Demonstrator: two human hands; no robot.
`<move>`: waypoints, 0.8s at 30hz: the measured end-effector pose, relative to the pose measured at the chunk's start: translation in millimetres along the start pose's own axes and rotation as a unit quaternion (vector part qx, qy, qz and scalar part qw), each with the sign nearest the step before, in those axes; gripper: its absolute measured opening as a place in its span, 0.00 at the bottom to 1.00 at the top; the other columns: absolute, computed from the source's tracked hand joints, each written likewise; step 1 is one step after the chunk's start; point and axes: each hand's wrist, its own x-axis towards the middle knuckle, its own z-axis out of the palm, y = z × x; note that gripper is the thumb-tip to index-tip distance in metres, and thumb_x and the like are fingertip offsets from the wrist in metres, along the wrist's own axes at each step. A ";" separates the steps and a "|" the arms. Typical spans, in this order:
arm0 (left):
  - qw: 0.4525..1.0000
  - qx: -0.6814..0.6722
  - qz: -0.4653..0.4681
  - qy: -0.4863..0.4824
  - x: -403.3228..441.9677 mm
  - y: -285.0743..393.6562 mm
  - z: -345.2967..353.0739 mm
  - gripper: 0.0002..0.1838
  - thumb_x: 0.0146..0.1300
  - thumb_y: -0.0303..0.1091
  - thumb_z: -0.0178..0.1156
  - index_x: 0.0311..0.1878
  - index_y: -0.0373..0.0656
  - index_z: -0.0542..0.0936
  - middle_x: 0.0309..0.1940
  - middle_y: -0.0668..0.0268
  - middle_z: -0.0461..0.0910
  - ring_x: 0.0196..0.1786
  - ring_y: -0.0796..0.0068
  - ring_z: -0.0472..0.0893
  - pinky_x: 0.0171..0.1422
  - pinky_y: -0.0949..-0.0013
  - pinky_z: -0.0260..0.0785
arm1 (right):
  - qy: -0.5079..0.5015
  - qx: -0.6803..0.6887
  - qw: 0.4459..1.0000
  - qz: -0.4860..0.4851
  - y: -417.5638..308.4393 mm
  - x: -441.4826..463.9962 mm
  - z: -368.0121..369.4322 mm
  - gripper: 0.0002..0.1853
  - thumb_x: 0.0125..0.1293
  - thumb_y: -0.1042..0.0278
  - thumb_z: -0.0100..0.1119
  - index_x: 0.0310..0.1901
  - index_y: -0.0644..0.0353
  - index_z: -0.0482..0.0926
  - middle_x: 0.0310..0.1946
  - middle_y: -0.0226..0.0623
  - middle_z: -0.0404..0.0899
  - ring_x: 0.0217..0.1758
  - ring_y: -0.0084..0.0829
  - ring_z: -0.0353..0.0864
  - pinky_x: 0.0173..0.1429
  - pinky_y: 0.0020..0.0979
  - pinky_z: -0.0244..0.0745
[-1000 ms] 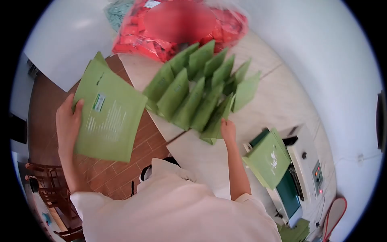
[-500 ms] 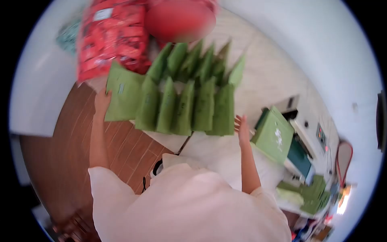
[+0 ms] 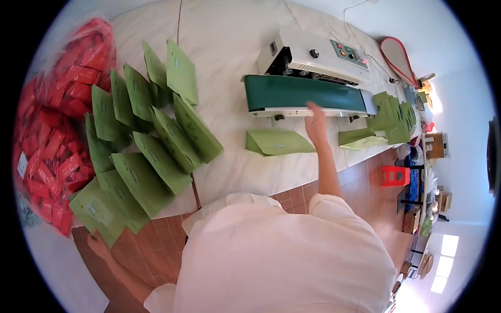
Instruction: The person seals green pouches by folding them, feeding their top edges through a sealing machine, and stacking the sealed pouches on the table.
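Note:
My left hand (image 3: 99, 246) is at the lower left, its fingers closed on the edge of a green pouch (image 3: 96, 211) with a small label. That pouch stands at the near left end of rows of several upright green pouches (image 3: 140, 180). My right hand (image 3: 316, 128) is raised with fingers apart and nothing in it, in front of the green conveyor belt (image 3: 302, 94) of a white machine (image 3: 308, 55). Just left of this hand, another green pouch (image 3: 276, 142) lies on the table. One more pouch (image 3: 360, 138) lies to the right of it.
Clear bags of red packets (image 3: 57, 167) stand at the left. A pile of green pouches (image 3: 391, 117) lies beyond the belt's right end. At the back right is a red-rimmed racket-shaped item (image 3: 399, 60). A red stool (image 3: 395, 176) stands on the tiled floor (image 3: 365, 180).
The view has swung right. My left hand remains at the end pouch, which now stands closer to the rows. The pouch that overlapped the machine's belt now lies in front of it.

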 end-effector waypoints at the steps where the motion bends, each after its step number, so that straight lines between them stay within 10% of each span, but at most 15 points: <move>1: 0.999 -0.028 0.010 0.027 1.5 2.9 -2.7 0.21 0.62 0.45 0.55 0.42 0.32 0.74 0.35 0.49 0.77 0.40 0.49 0.76 0.45 0.57 0.65 | -0.137 0.024 0.982 -0.129 1.4 -9.7 -1.2 0.24 0.55 0.69 0.57 0.56 0.59 0.70 0.54 0.44 0.71 0.59 0.46 0.65 0.63 0.44 0.60; 3: 0.999 0.002 -0.003 0.034 -10.2 30.5 -16.0 0.19 0.62 0.44 0.55 0.41 0.33 0.74 0.34 0.49 0.78 0.39 0.49 0.77 0.44 0.56 0.66 | -0.281 0.075 0.950 -0.113 -13.6 -40.1 -13.6 0.28 0.56 0.66 0.58 0.61 0.57 0.67 0.59 0.45 0.67 0.62 0.46 0.62 0.67 0.43 0.56; 9: 0.996 0.057 -0.058 0.042 -9.6 53.4 -27.9 0.17 0.62 0.40 0.53 0.46 0.36 0.72 0.39 0.48 0.76 0.44 0.47 0.75 0.47 0.53 0.65 | -0.305 -0.091 0.944 -0.085 -17.2 -34.6 -17.5 0.11 0.59 0.60 0.57 0.36 0.59 0.80 0.38 0.43 0.80 0.43 0.45 0.77 0.50 0.42 0.70; 11: 0.994 0.051 -0.097 0.018 -14.2 54.0 -11.1 0.18 0.63 0.40 0.53 0.50 0.37 0.71 0.44 0.48 0.75 0.49 0.47 0.74 0.51 0.53 0.65 | -0.273 -0.012 0.939 -0.210 -40.5 -12.7 -21.4 0.09 0.59 0.64 0.56 0.27 0.61 0.78 0.28 0.41 0.80 0.33 0.44 0.78 0.38 0.43 0.72; 16: 0.992 -0.010 0.000 0.129 -34.8 53.2 -2.6 0.31 0.65 0.42 0.53 0.67 0.40 0.56 0.63 0.49 0.60 0.65 0.48 0.61 0.66 0.53 0.55 | -0.320 0.031 0.940 -0.115 -127.2 71.5 -80.9 0.11 0.61 0.67 0.53 0.29 0.68 0.75 0.23 0.51 0.73 0.27 0.47 0.74 0.32 0.39 0.67; 24: 0.961 -0.180 0.034 0.209 -137.7 132.0 -42.6 0.21 0.68 0.31 0.49 0.63 0.40 0.64 0.60 0.55 0.64 0.60 0.59 0.68 0.63 0.59 0.61 | -0.218 0.047 0.960 -0.170 -218.0 208.2 29.6 0.17 0.60 0.60 0.54 0.31 0.71 0.76 0.29 0.58 0.77 0.36 0.54 0.77 0.40 0.46 0.70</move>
